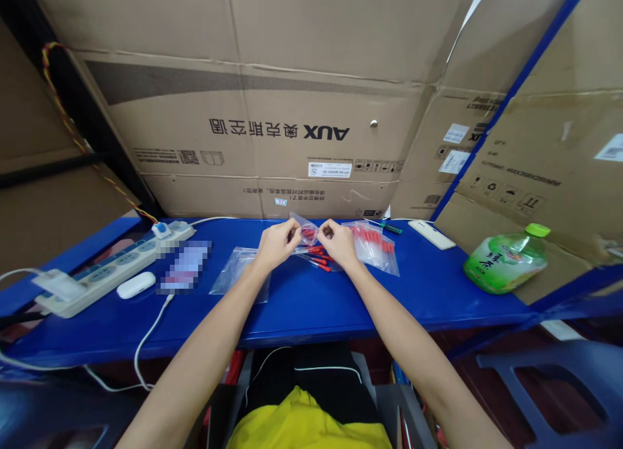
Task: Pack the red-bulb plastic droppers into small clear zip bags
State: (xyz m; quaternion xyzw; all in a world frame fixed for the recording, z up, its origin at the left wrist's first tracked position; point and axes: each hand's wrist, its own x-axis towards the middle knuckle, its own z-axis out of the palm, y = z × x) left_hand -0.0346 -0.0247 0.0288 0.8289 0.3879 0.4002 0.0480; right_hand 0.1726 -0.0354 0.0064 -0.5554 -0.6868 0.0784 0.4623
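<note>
My left hand (276, 242) and my right hand (337, 241) both pinch the top of a small clear plastic bag (306, 228) held just above the blue table (413, 293). The bag has small red pieces inside. Several loose red pieces (321, 261) lie on the table under my hands. A filled clear bag of red pieces (376, 244) lies to the right of my right hand. An empty clear bag (233, 270) lies flat to the left of my left hand.
A white power strip (114, 267) with a plug and cables sits at the left, next to a small white case (135, 285). A green bottle (506, 259) lies at the right. A white remote (431, 234) and a green screwdriver (389, 227) lie near the cardboard boxes (272, 111) behind.
</note>
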